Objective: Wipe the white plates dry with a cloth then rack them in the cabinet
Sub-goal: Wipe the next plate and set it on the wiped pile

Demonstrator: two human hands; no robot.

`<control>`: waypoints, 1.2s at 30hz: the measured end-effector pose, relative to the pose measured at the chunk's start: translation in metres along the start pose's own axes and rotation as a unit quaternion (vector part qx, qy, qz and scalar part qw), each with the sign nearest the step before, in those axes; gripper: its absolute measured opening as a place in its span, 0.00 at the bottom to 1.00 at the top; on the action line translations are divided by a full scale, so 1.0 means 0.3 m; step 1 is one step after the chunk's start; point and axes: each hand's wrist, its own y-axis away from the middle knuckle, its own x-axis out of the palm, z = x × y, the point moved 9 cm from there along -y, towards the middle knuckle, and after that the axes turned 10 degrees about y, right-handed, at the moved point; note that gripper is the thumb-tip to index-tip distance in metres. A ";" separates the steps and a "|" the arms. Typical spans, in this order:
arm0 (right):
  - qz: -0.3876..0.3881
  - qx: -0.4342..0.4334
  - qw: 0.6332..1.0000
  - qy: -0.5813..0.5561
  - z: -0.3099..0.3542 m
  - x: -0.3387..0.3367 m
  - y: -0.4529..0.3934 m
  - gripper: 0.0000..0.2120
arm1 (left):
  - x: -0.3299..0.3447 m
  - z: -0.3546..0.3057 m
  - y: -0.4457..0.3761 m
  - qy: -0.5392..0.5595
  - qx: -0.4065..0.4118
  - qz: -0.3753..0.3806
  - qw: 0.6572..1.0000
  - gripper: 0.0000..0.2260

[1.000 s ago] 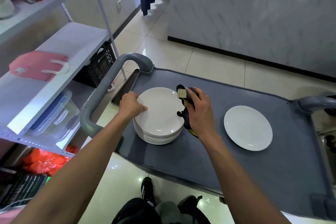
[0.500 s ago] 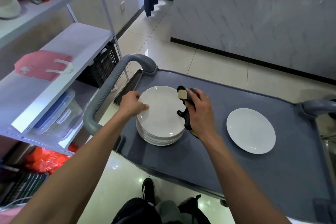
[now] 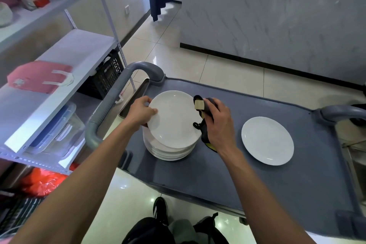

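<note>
Top plate (image 3: 174, 119): white, round, glossy, tilted up at its left edge off the stack (image 3: 168, 150) of white plates on the grey cart (image 3: 217, 174).
Left hand (image 3: 141, 112): fingers curled round the top plate's left rim, thumb on top.
Right hand (image 3: 216, 123): closed round a dark cloth (image 3: 204, 117) touching the plate's right edge.
Single plate (image 3: 267, 140): flat on the cart, well to the right.
Clear bin (image 3: 57, 130): on the lower shelf; contents unclear.
</note>
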 end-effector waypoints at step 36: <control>0.029 -0.078 0.976 0.204 -0.009 -0.079 -0.029 0.29 | 0.419 -0.266 0.169 0.238 0.038 0.096 0.966 0.13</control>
